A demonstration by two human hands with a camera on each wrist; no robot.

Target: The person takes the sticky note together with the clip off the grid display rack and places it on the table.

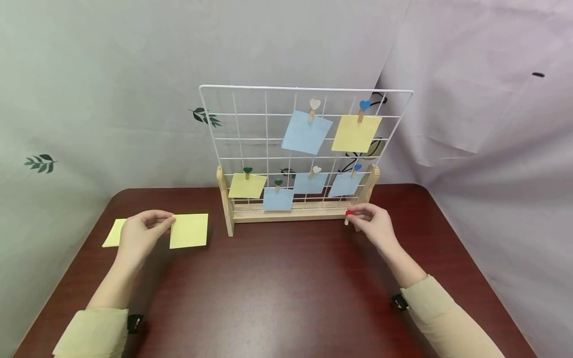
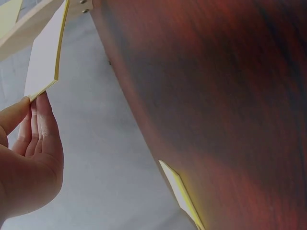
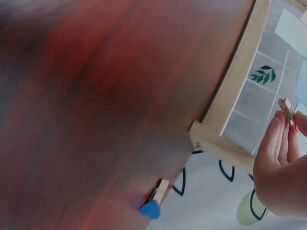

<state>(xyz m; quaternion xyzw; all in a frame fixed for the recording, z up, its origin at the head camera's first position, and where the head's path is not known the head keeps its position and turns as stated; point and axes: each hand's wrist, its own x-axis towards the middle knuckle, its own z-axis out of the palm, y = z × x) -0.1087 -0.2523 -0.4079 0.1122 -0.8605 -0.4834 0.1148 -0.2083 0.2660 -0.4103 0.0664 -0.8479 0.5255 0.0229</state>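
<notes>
My left hand [image 1: 138,234] pinches a yellow sticky note pad [image 1: 190,231] by its edge, left of the rack. In the left wrist view the pad [image 2: 47,52] shows a pale face and a thin yellow edge. My right hand [image 1: 377,227] pinches a small wooden clothespin with a red heart [image 1: 349,213] near the rack's right foot. The right wrist view shows this clothespin [image 3: 286,110] at the fingertips. Between the hands stands a white wire grid [image 1: 304,88] on a wooden base [image 1: 291,216]. A blue note [image 1: 307,133] and a yellow note [image 1: 356,134] hang high on it.
Lower on the grid hang a yellow note [image 1: 247,186] and several blue notes [image 1: 278,200], held by heart clothespins. Another yellow pad [image 1: 113,233] lies behind my left hand. A blue-heart clothespin [image 3: 152,208] lies on the table near its edge. A curtain [image 1: 112,99] hangs behind.
</notes>
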